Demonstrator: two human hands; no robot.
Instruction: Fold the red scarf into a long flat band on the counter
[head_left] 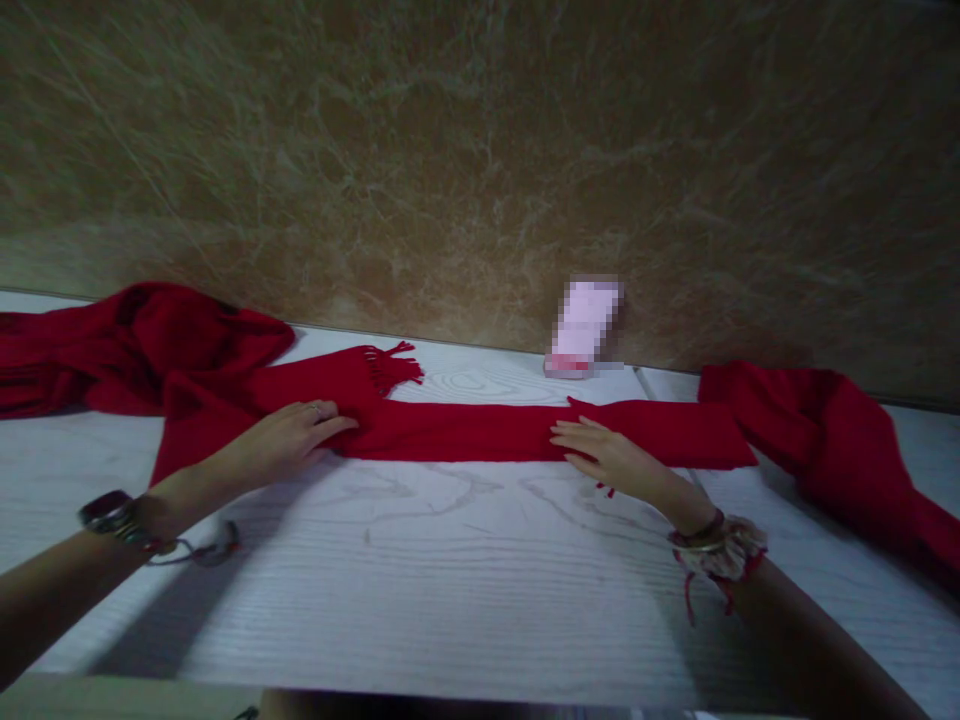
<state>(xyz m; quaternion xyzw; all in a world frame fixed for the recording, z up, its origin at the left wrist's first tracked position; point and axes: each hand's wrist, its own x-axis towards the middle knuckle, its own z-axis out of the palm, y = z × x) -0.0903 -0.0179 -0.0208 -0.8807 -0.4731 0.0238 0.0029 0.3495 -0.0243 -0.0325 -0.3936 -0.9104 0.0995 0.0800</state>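
A red scarf (465, 432) lies as a long narrow folded strip across the white table. Toward its left part, a wider flap ends in a fringe (397, 368). My left hand (304, 435), with a ring on one finger, rests flat on the scarf's left part, fingers stretched out. On the right part, my right hand (606, 455) presses flat with its fingers extended over the cloth. A bit of red fringe shows just under the right palm. Neither hand grips the cloth.
More crumpled red cloth (180, 335) lies at the left, and another bunched red piece (825, 430) at the right. A blurred pink box-like item (585, 325) stands against the brown marbled wall (450, 160). The white wood-grain table (450, 580) has a seam at right.
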